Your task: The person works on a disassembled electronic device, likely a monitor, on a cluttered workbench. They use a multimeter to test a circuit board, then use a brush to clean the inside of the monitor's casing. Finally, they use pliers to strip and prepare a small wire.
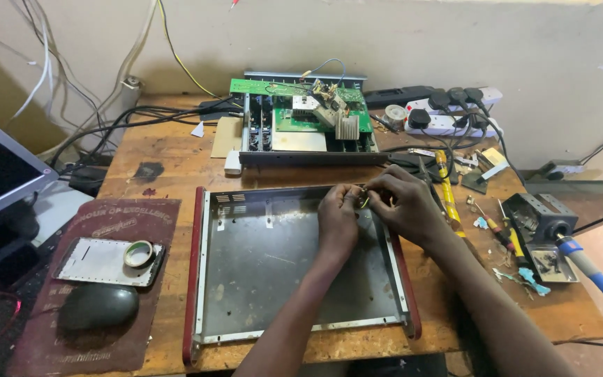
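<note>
One dark mouse (98, 306) at worktop's front left edge, one tape roll (138, 253) behind it, one empty metal chassis tray (259, 265) front centre, left hand (338, 218) and right hand (403, 204) both pinched narrow on one small yellowish part (363, 201) above tray's back edge, part too small to detail, one green circuit board (301, 105) at back edge, one blue-handled soldering iron (594, 276) at right edge.

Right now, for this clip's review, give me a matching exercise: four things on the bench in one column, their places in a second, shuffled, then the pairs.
Things:
1. tape roll
2. computer mouse
3. soldering iron
4. green circuit board

Places:
A. far right of the bench, blue handle pointing off the edge
B. on a small metal plate, left of the open metal chassis
C. at the back by the wall, beyond both hands
D. on the dark red mat, near the front edge

Pairs: 1-B, 2-D, 3-A, 4-C
</note>
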